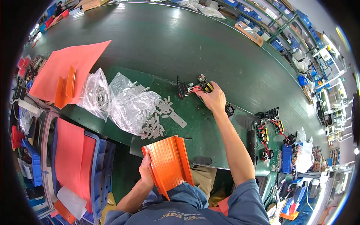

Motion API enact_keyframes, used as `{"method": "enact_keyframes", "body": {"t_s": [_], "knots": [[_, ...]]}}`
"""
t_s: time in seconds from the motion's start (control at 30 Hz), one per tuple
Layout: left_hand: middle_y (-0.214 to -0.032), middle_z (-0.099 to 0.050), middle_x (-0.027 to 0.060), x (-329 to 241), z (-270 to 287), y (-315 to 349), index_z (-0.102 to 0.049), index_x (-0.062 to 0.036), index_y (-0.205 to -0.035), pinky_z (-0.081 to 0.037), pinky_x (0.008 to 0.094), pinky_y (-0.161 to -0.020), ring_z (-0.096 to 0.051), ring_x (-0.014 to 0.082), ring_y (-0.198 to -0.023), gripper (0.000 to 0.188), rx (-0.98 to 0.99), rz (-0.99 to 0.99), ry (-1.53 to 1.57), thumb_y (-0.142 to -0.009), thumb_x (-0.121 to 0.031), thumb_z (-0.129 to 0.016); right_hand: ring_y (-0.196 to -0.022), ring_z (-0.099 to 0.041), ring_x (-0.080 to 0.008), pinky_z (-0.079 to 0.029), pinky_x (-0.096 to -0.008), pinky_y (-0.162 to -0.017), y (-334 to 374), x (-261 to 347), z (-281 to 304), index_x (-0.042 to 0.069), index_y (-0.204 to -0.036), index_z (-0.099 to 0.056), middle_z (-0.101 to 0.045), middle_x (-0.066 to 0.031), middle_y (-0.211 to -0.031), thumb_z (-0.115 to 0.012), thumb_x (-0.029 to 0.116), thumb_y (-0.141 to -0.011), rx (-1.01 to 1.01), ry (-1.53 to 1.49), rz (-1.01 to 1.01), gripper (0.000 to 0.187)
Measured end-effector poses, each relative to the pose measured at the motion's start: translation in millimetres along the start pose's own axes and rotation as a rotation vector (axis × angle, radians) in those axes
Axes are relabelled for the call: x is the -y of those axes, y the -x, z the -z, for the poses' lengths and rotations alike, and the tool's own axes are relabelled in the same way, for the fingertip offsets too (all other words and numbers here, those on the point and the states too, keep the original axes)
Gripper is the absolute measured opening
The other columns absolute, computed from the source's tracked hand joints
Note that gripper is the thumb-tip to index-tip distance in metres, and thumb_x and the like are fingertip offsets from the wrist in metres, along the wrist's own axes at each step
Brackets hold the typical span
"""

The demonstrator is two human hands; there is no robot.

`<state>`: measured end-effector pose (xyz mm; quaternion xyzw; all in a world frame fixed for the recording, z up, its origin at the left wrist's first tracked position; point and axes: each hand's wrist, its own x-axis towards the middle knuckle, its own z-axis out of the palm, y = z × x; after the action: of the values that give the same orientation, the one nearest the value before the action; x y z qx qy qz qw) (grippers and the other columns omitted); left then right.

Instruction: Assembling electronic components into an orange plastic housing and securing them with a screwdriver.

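My left hand (146,168) grips the left edge of an orange ribbed metal housing (168,161), held tilted over the front edge of the bench. Farther off, my right hand (214,98) is closed on a circuit board assembly (203,85) with red wires. A black slotted end panel (182,88) sits at that board's left end. Just right of my right wrist lies a small black fan (229,109). Small grey metal strips (153,125) and a longer flat grey piece (177,119) are scattered left of the board.
Clear plastic bags (131,101) of parts lie left of the strips. An orange metal piece (65,88) stands on a red sheet (75,63) at far left. More board assemblies (262,133) and a blue bin (287,158) sit at right. A blue crate (98,165) holds red sheets below left.
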<state>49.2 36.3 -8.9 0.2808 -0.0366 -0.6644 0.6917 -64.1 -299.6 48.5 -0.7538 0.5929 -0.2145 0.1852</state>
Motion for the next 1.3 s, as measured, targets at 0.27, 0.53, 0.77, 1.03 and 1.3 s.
{"method": "enact_keyframes", "body": {"t_s": [0.27,0.53,0.77,1.03,1.3], "knots": [[-0.158,-0.044,0.0291,4.9,-4.1,-8.5,-0.030,0.0007,-0.163,-0.036,0.0585,-0.120,-0.048,0.0432,-0.143,0.105,0.025,0.039,-0.039,-0.095,-0.079,-0.034,-0.117,-0.067,-0.0394,-0.051,-0.0487,-0.101,-3.5,-7.9,-11.5,-0.006,-0.133,-0.063,-0.072,-0.0227,-0.125,-0.082,0.067,-0.074,-0.112,0.141,0.122,0.096],[-0.159,-0.043,0.0279,6.8,-2.5,-12.4,-0.030,0.0013,-0.163,-0.036,0.0562,-0.121,-0.048,0.0415,-0.144,0.105,0.030,0.056,-0.077,-0.094,-0.077,-0.037,-0.113,-0.068,-0.0379,-0.051,-0.0484,-0.098,-4.0,1.6,-31.2,-0.005,-0.123,-0.067,-0.074,-0.0222,-0.115,-0.081,0.069,-0.075,-0.274,0.233,0.136,0.089],[-0.160,-0.043,0.0269,5.8,1.4,-17.3,-0.029,0.0018,-0.163,-0.037,0.0542,-0.121,-0.047,0.0401,-0.145,0.104,0.076,0.112,-0.116,-0.094,-0.076,-0.040,-0.116,-0.068,-0.0371,-0.050,-0.0474,-0.100,-4.7,4.5,-21.9,-0.005,-0.129,-0.064,-0.074,-0.0218,-0.119,-0.083,0.067,-0.074,-0.193,0.135,0.080,0.093],[-0.161,-0.042,0.0259,-1.4,5.9,-17.5,-0.029,0.0023,-0.163,-0.037,0.0522,-0.122,-0.047,0.0387,-0.146,0.104,0.081,0.111,-0.137,-0.093,-0.074,-0.043,-0.108,-0.069,-0.0404,-0.058,-0.0490,-0.089,-4.2,-4.0,13.1,-0.008,-0.111,-0.063,-0.073,-0.0238,-0.107,-0.088,0.065,-0.071,0.138,0.333,0.137,0.088],[-0.159,-0.043,0.0259,-7.3,-1.2,-10.1,-0.030,0.0012,-0.163,-0.036,0.0548,-0.121,-0.047,0.0393,-0.144,0.109,0.108,0.058,-0.159,-0.090,-0.078,-0.046,-0.105,-0.073,-0.0386,-0.057,-0.0472,-0.090,-16.0,1.6,32.3,-0.004,-0.109,-0.067,-0.075,-0.0235,-0.106,-0.083,0.074,-0.067,0.202,0.304,0.141,0.090]]}}
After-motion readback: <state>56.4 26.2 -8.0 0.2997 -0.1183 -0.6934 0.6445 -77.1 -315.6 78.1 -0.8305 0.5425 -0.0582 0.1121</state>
